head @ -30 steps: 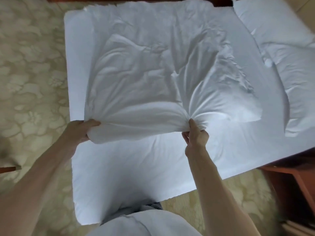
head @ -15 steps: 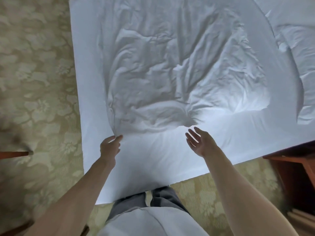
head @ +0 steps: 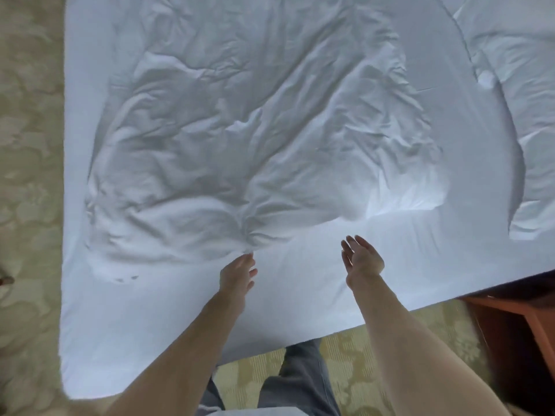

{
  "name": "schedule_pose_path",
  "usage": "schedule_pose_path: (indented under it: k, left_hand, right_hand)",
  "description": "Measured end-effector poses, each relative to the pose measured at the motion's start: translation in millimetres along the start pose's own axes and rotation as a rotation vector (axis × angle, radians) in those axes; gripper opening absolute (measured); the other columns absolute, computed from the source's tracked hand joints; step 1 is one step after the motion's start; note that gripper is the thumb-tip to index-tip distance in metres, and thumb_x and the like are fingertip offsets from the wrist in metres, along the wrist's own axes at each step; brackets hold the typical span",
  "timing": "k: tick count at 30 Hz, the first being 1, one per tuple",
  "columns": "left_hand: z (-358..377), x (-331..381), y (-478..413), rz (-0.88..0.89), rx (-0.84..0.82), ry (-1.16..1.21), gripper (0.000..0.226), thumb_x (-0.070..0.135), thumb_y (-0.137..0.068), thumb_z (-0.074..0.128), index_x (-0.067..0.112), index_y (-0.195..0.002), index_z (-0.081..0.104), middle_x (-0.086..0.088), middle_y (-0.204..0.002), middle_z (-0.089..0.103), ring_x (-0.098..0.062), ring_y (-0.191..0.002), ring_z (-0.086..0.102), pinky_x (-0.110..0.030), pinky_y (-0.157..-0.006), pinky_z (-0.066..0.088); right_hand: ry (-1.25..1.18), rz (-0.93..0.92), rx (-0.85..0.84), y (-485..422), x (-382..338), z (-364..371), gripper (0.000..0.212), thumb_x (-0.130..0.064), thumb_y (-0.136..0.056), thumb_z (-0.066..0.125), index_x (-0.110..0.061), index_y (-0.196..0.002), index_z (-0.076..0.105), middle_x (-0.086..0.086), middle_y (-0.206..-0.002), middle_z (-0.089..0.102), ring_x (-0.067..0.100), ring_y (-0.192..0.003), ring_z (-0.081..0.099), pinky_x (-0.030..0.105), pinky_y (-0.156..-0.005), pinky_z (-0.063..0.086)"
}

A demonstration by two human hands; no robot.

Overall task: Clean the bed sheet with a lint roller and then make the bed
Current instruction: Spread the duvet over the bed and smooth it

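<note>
Left hand (head: 237, 276) reaches forward with loose, nearly straight fingers, their tips at the bunched near edge of the duvet (head: 255, 130); it grips nothing that I can make out. Right hand (head: 363, 261) hovers beside it, well apart, palm turned inward, fingers straight and spread a little, holding nothing. Both are over the white sheet (head: 300, 301), which lies flat across the mattress and bare along its near and left sides. On it the duvet sits rumpled and creased, short of the near edge. A white pillow (head: 525, 85) lies at the far right. Patterned carpet (head: 30, 175) lies left and below, grey trousers (head: 300, 373) by the bed's edge, wooden furniture (head: 516, 319) at the right.
</note>
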State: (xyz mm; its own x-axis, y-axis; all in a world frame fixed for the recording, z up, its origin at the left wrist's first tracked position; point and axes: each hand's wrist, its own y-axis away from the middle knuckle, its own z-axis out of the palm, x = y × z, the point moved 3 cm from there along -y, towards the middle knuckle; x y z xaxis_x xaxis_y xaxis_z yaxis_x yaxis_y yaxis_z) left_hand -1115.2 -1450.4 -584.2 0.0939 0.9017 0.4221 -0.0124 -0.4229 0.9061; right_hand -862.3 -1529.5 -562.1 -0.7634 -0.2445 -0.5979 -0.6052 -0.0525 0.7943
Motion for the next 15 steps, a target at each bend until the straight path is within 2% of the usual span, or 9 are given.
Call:
schedule_pose_path:
  k: [2,5,7,8,9,11,12,13,15]
  left_hand:
    - [29.6,-7.2,-17.8,-0.020,0.068,0.173,0.028,0.018,-0.103,0.059,0.011,-0.129,0.060,-0.007,-0.131,0.065,-0.022,-0.114,0.063,-0.037,-0.096,0.048]
    - [57.4,-9.4,-48.7,0.151,0.094,-0.034,0.033,0.003,-0.108,0.035,0.014,-0.134,0.053,-0.007,-0.133,0.060,-0.023,-0.126,0.057,-0.038,-0.105,0.043]
    - [73.2,-6.2,-59.6,0.183,0.128,-0.190,0.037,0.001,-0.108,0.031,0.005,-0.139,0.051,-0.012,-0.138,0.057,-0.001,-0.106,0.062,-0.018,-0.103,0.041]
    - [80.9,-9.3,-69.2,0.118,0.112,-0.013,0.037,0.005,-0.110,0.034,-0.004,-0.143,0.047,-0.015,-0.138,0.054,0.009,-0.091,0.056,-0.003,-0.094,0.037]
    - [89.8,-11.8,-80.7,0.083,0.103,0.097,0.041,0.009,-0.110,0.038,-0.015,-0.143,0.041,-0.015,-0.128,0.054,0.008,-0.081,0.048,0.005,-0.083,0.033]
    - [98.3,-3.0,-86.9,0.034,0.109,0.035,0.047,0.010,-0.111,0.038,-0.024,-0.143,0.032,-0.003,-0.096,0.047,-0.014,-0.093,0.039,0.005,-0.073,0.035]
    - [97.4,1.3,-88.3,0.077,0.131,-0.031,0.045,0.012,-0.110,0.042,-0.016,-0.144,0.039,0.003,-0.093,0.045,-0.014,-0.102,0.038,0.003,-0.074,0.036]
    - [97.6,8.9,-87.6,0.147,0.167,-0.038,0.042,0.017,-0.106,0.051,-0.003,-0.143,0.047,0.006,-0.102,0.052,-0.012,-0.111,0.041,0.000,-0.082,0.037]
    - [99.9,21.4,-81.0,0.228,0.228,0.065,0.049,0.021,-0.100,0.061,0.022,-0.147,0.048,0.018,-0.134,0.048,-0.004,-0.123,0.037,-0.007,-0.098,0.028]
  right_hand:
    - [0.033,0.031,0.004,-44.4,-7.4,-1.5,0.027,-0.005,-0.089,0.073,-0.008,-0.115,0.069,0.009,-0.110,0.075,0.016,-0.089,0.075,0.028,-0.089,0.058]
    - [0.081,0.139,-0.099,-99.7,-15.1,7.7,0.038,-0.029,-0.085,0.081,-0.013,-0.117,0.068,0.002,-0.110,0.074,0.016,-0.097,0.074,0.029,-0.091,0.057]
    - [0.095,0.225,-0.219,-127.3,-17.0,20.4,0.042,-0.041,-0.087,0.078,-0.018,-0.120,0.064,-0.001,-0.115,0.071,0.017,-0.105,0.070,0.031,-0.095,0.054]
    - [0.080,0.263,-0.292,-137.1,-19.1,29.0,0.042,-0.044,-0.089,0.074,-0.020,-0.120,0.063,0.000,-0.119,0.069,0.017,-0.109,0.068,0.032,-0.098,0.051]
    - [0.056,0.291,-0.362,-145.7,-21.4,39.1,0.040,-0.046,-0.090,0.071,-0.022,-0.121,0.062,0.000,-0.124,0.068,0.017,-0.112,0.066,0.032,-0.099,0.049]
    - [-0.002,0.337,-0.507,-155.0,-24.9,60.0,0.041,-0.046,-0.093,0.067,-0.027,-0.129,0.062,0.000,-0.133,0.063,0.016,-0.119,0.061,0.032,-0.104,0.045]
    - [-0.039,0.361,-0.566,-157.3,-25.8,69.6,0.043,-0.044,-0.092,0.066,-0.029,-0.132,0.062,-0.001,-0.134,0.063,0.016,-0.121,0.061,0.033,-0.106,0.044]
    - [-0.085,0.382,-0.619,-157.6,-27.6,79.3,0.043,-0.041,-0.092,0.064,-0.028,-0.133,0.061,0.000,-0.130,0.065,0.017,-0.119,0.062,0.036,-0.105,0.045]
    - [-0.179,0.405,-0.699,-155.7,-34.4,98.9,0.034,-0.034,-0.096,0.058,-0.022,-0.128,0.063,0.002,-0.119,0.070,0.022,-0.108,0.067,0.038,-0.094,0.053]
